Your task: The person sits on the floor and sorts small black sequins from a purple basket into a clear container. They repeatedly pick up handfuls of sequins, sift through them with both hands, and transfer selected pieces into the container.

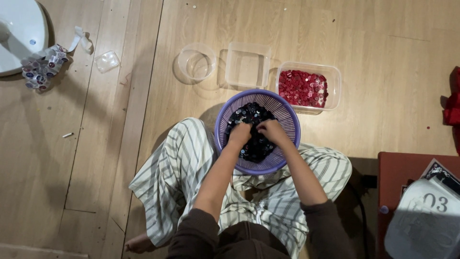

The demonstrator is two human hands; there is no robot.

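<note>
Basket (287,112): purple, round, slotted wall, on the floor (373,48) between the seated person's knees. Holds dark buttons (251,115) heaped to mid-depth.
Left hand (239,134): sunk in the heap, fingers curled down into the buttons; grip cannot be told.
Right hand (271,130): just beside it, fingers bent together on the heap. Buttons lie directly under both hands, equally near.
Beyond the basket: tub of red buttons (303,88), empty square tub (247,64), round clear cup (196,62).

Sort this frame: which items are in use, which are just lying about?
In use: both hands, left and right, in the purple slatted plastic basket of dark buttons.

Lying about: clear tub of red buttons, empty clear square tub, clear round cup, sticker strip.
</note>
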